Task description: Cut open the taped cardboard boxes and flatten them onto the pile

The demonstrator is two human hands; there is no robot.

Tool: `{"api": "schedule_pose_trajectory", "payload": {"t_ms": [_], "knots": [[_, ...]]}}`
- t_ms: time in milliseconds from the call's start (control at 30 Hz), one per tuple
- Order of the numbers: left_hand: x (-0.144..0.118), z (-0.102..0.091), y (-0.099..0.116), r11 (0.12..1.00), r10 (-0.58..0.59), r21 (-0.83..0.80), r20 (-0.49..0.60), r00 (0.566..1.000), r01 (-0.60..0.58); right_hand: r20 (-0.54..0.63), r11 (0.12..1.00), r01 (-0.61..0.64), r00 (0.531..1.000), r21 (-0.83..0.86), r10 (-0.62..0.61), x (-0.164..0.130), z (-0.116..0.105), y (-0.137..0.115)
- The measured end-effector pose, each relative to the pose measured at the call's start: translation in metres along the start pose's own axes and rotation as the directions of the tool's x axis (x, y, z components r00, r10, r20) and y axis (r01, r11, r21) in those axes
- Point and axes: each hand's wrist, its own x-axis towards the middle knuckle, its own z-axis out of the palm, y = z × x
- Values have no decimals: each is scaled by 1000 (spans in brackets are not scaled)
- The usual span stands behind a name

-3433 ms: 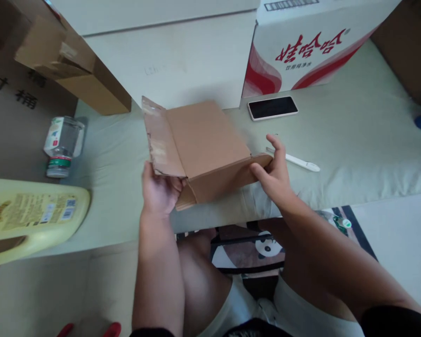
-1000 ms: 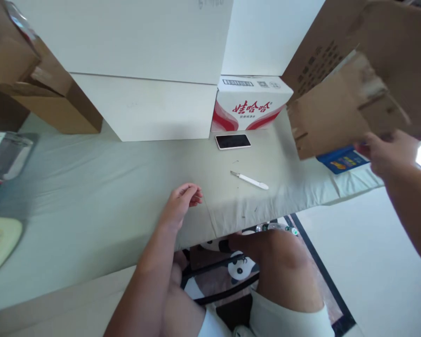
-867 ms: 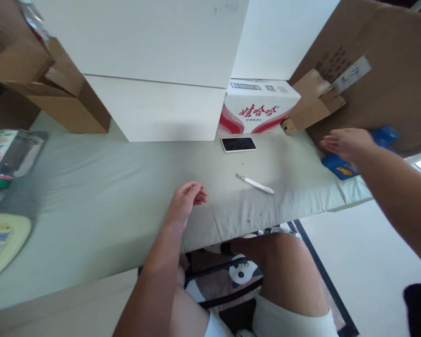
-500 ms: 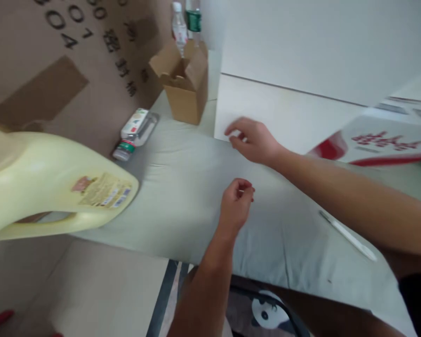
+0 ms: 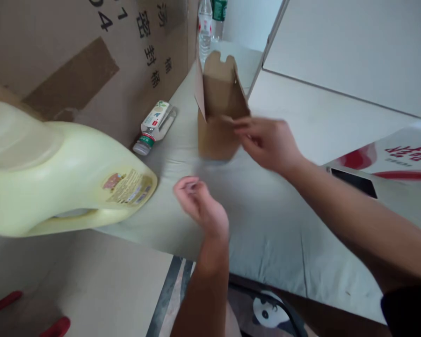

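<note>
Head view, one entry per item.

Small cardboard box [image 5: 219, 110]: plain brown corrugated card, taller than wide, standing upright on the pale green cloth surface [image 5: 266, 220]. Its top is open, with one notched flap raised at the back and another flap turned out on the left. No print shows on the faces I can see. It stands at the far middle of the surface, just ahead of the large brown carton [image 5: 73, 51] printed with black characters. The lower part is blurred.

My right hand [image 5: 268, 142]: reached across to the box, fingers closed on its near upper edge, thumb and fingertips pinching the card at the rim. Blur hides the exact finger positions.

My left hand [image 5: 199, 206]: hovering over the cloth, near and below the box but apart from it, fingers curled inward with thumb and forefinger tips pressed together. I cannot tell whether anything lies between them.

Around: yellow plastic jug [image 5: 59, 173] lying on its side at left; small clear bottle [image 5: 154, 127] lying between jug and box; dark phone [image 5: 354, 181] at right, beside a white carton with red print [image 5: 400, 157]; two upright bottles [image 5: 210, 21] behind the box.
</note>
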Motion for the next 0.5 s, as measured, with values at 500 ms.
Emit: {"api": "schedule_pose_trajectory", "payload": {"t_ms": [500], "knots": [[-35,6,3,927,367,-268,518,772,-261,-370,823,-393,753,411,545,-292,-42,-11]]}}
